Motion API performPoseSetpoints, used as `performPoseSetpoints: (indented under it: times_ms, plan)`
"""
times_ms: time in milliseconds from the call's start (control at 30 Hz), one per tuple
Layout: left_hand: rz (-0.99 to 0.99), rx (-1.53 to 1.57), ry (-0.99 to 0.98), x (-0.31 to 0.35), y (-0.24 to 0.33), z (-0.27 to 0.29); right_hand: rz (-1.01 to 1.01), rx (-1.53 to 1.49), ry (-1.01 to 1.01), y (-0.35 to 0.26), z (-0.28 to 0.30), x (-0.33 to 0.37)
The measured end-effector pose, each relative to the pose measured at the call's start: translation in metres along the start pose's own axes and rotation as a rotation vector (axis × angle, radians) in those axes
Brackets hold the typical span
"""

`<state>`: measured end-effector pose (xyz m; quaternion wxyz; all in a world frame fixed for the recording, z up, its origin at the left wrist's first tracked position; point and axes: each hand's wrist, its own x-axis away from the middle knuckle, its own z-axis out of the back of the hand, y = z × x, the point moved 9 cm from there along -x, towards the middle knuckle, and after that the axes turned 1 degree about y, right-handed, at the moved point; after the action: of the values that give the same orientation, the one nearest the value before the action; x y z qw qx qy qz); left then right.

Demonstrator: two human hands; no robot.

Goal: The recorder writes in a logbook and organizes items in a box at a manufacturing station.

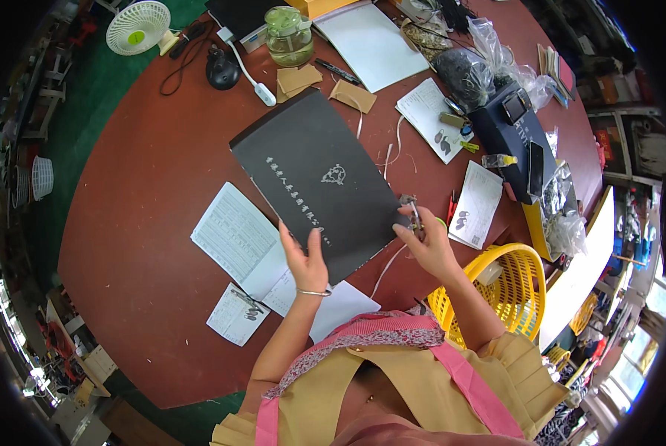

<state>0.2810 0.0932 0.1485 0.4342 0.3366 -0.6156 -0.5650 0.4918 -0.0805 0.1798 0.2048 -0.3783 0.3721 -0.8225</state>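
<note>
A large black file folder, with pale lettering and an emblem on its cover, lies slanted in front of me. My left hand grips its near left edge, thumb on the cover and fingers along the side. A metal bangle circles that wrist. At the folder's right corner is my right hand, its thumb by the cover's edge. A small greyish metal-looking piece sits among its fingers; its kind is too small to make out. Partly under the folder are an open notebook and white sheets.
Beside my right forearm stands a yellow plastic basket. Printed cards and a dark blue box are at right. Farther back are a glass jug, a computer mouse and a white fan. A card lies near left.
</note>
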Motion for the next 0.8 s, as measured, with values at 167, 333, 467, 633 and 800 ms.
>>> performPoseSetpoints:
  times_ms: [167, 333, 467, 633, 800]
  plan:
    - [0.145, 0.159, -0.052, 0.007, -0.011, 0.006, 0.039, -0.422, 0.090, -0.003, 0.016, 0.004]
    - [0.048, 0.006, -0.079, 0.015, -0.015, -0.005, -0.117, -0.190, 0.007, 0.025, 0.000, 0.005]
    - [0.042, -0.153, 0.013, 0.011, -0.019, 0.006, -0.058, -0.220, 0.096, 0.024, -0.011, -0.013]
    - [0.100, -0.394, 0.014, 0.009, -0.024, 0.014, -0.086, -0.275, 0.094, 0.017, -0.006, -0.023]
    - [0.162, -0.558, -0.058, 0.010, -0.029, 0.017, -0.367, -0.374, 0.007, 0.041, -0.005, -0.011]
